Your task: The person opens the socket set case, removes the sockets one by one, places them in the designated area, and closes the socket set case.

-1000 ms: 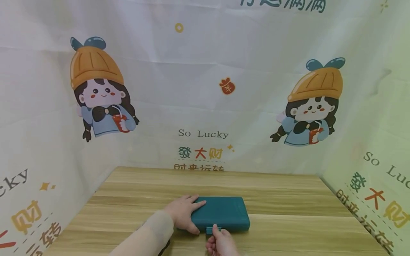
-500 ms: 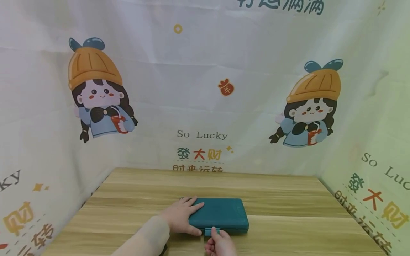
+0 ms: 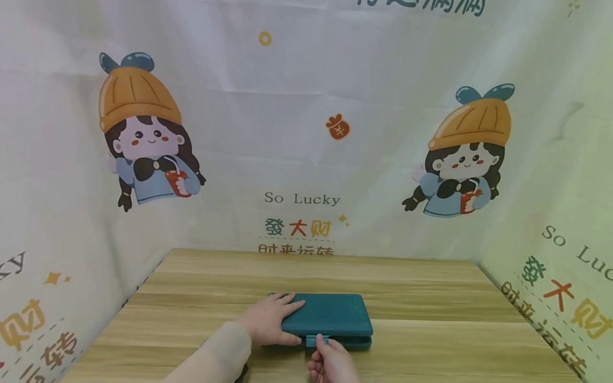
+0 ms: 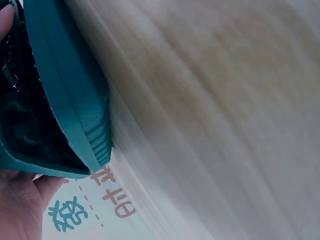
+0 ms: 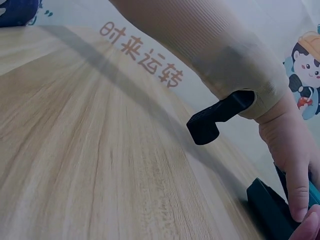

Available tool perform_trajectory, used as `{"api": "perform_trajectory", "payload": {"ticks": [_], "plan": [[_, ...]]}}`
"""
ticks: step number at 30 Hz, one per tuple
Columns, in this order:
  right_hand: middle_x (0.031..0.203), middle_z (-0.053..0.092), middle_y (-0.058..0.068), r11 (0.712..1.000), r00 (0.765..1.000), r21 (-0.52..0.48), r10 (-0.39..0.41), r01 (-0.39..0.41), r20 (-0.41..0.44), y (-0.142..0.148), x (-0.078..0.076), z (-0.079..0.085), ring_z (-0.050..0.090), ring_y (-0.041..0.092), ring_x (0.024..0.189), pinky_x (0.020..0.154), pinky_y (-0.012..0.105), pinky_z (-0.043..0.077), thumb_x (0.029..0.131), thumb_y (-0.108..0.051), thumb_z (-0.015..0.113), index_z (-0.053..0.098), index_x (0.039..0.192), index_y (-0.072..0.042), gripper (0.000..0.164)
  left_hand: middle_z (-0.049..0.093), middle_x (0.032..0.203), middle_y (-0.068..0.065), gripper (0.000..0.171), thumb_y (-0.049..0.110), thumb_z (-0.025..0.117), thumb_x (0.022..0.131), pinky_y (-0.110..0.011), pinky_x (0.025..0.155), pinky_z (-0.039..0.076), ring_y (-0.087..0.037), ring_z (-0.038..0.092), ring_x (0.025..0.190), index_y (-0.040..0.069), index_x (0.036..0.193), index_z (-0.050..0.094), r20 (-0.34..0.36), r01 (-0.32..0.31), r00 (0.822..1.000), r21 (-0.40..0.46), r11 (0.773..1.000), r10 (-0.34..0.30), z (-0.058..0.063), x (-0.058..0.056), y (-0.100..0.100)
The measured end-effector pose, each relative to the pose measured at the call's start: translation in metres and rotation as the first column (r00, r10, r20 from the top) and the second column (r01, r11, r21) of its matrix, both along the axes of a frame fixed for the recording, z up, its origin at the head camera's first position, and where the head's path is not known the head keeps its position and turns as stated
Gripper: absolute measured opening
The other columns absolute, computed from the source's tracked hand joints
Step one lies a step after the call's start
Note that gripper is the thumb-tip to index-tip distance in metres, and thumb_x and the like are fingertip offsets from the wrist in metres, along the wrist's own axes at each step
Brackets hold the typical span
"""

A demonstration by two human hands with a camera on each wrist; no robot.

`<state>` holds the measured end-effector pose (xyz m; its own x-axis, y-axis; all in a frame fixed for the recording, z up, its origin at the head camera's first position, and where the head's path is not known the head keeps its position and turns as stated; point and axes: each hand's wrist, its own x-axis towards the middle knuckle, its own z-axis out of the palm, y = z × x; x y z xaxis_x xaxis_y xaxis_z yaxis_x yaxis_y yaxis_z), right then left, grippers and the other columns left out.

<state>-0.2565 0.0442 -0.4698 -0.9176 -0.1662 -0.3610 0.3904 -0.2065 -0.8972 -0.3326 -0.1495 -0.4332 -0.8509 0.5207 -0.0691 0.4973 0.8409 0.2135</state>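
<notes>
A flat teal case (image 3: 328, 314) lies on the wooden table with a narrow gap along its front edge, widest toward the right. My left hand (image 3: 268, 319) rests over its left end, fingers spread on the lid and thumb at the front edge. With thumb and fingers, my right hand (image 3: 332, 361) pinches the teal latch tab (image 3: 311, 341) at the front. The left wrist view looks into the parted case (image 4: 67, 95); its inside is dark, with small shiny things too unclear to name. In the right wrist view, the case's corner (image 5: 267, 207) shows beside the left thumb.
The wooden table (image 3: 431, 298) extends around the case. A printed cloth (image 3: 306, 159) with cartoon figures and lettering hangs behind it and at both sides. A black device (image 5: 215, 120) is strapped on the left wrist. A dark blue object (image 5: 17, 12) sits at the upper left edge.
The lid has risen slightly, and a dark gap now shows along the case's front right side. Both hands keep nearly the same places; the head view has shifted a little.
</notes>
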Motion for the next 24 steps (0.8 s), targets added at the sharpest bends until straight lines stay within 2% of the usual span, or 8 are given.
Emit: {"api": "perform_trajectory", "payload": {"ticks": [10, 13, 15, 17, 18, 21, 22, 24], "plan": [[0.069, 0.054, 0.001, 0.994, 0.997, 0.083, 0.073, -0.072, -0.014, 0.025, 0.01, 0.015, 0.057, 0.012, 0.06, 0.063, 0.025, 0.051, 0.101, -0.013, 0.048, 0.048, 0.111, 0.013, 0.028, 0.036, 0.152, -0.002, 0.08, 0.068, 0.059, 0.081, -0.052, 0.106, 0.032, -0.03, 0.032, 0.139, 0.03, 0.148, 0.04, -0.022, 0.013, 1.0, -0.002, 1.0, -0.013, 0.004, 0.003, 0.001], [0.069, 0.057, 0.001, 0.961, 0.979, 0.229, 0.178, -0.152, -0.096, 0.039, 0.012, 0.023, 0.058, 0.011, 0.06, 0.063, 0.027, 0.052, 0.099, -0.012, 0.053, 0.055, 0.104, 0.009, 0.022, 0.037, 0.152, -0.002, 0.079, 0.068, 0.059, 0.081, -0.052, 0.106, 0.033, -0.03, 0.032, 0.139, 0.03, 0.148, 0.04, -0.017, 0.015, 1.0, 0.001, 1.0, -0.015, 0.004, 0.003, 0.002], [0.071, 0.059, 0.001, 0.917, 0.943, 0.35, 0.272, -0.192, -0.194, 0.049, 0.009, 0.029, 0.058, 0.012, 0.062, 0.062, 0.028, 0.051, 0.097, -0.013, 0.056, 0.059, 0.101, 0.005, 0.019, 0.037, 0.152, -0.002, 0.079, 0.068, 0.059, 0.081, -0.052, 0.106, 0.032, -0.03, 0.032, 0.139, 0.03, 0.148, 0.04, -0.012, 0.009, 1.0, 0.007, 1.0, -0.009, 0.004, 0.004, 0.002], [0.078, 0.06, 0.0, 0.84, 0.855, 0.506, 0.398, -0.195, -0.333, 0.059, 0.002, 0.035, 0.058, 0.011, 0.068, 0.063, 0.028, 0.05, 0.096, -0.016, 0.059, 0.062, 0.101, 0.001, 0.018, 0.037, 0.152, -0.003, 0.079, 0.068, 0.059, 0.081, -0.052, 0.106, 0.033, -0.031, 0.033, 0.139, 0.03, 0.148, 0.041, -0.013, 0.005, 1.0, 0.012, 1.0, -0.005, 0.004, 0.004, 0.002], [0.082, 0.061, 0.0, 0.784, 0.785, 0.601, 0.468, -0.156, -0.406, 0.064, -0.003, 0.037, 0.058, 0.012, 0.073, 0.065, 0.029, 0.049, 0.096, -0.018, 0.061, 0.064, 0.102, -0.002, 0.018, 0.038, 0.152, -0.003, 0.079, 0.068, 0.06, 0.081, -0.052, 0.105, 0.033, -0.031, 0.033, 0.139, 0.029, 0.148, 0.041, -0.016, 0.005, 1.0, 0.012, 1.0, -0.005, 0.004, 0.004, 0.002], [0.097, 0.063, -0.001, 0.555, 0.523, 0.824, 0.67, 0.118, -0.527, 0.078, -0.019, 0.041, 0.058, 0.016, 0.088, 0.075, 0.034, 0.049, 0.093, -0.023, 0.065, 0.067, 0.11, -0.006, 0.024, 0.038, 0.151, -0.003, 0.079, 0.068, 0.059, 0.081, -0.052, 0.105, 0.033, -0.031, 0.034, 0.138, 0.029, 0.148, 0.041, -0.019, 0.007, 1.0, 0.007, 1.0, -0.007, 0.005, 0.004, 0.002], [0.104, 0.063, 0.001, 0.469, 0.465, 0.857, 0.722, 0.215, -0.512, 0.082, -0.024, 0.042, 0.058, 0.018, 0.096, 0.081, 0.036, 0.049, 0.092, -0.025, 0.066, 0.066, 0.114, -0.008, 0.028, 0.038, 0.151, -0.003, 0.079, 0.069, 0.059, 0.081, -0.052, 0.105, 0.033, -0.031, 0.034, 0.138, 0.03, 0.148, 0.041, -0.02, 0.008, 1.0, 0.004, 1.0, -0.008, 0.005, 0.004, 0.002], [0.119, 0.062, 0.005, 0.329, 0.404, 0.883, 0.796, 0.336, -0.45, 0.088, -0.032, 0.042, 0.056, 0.026, 0.112, 0.091, 0.045, 0.047, 0.091, -0.029, 0.068, 0.063, 0.124, -0.009, 0.039, 0.038, 0.151, -0.002, 0.079, 0.069, 0.058, 0.081, -0.053, 0.105, 0.033, -0.03, 0.034, 0.138, 0.031, 0.148, 0.041, -0.016, 0.008, 1.0, 0.0, 1.0, -0.008, 0.005, 0.004, 0.002]]}}
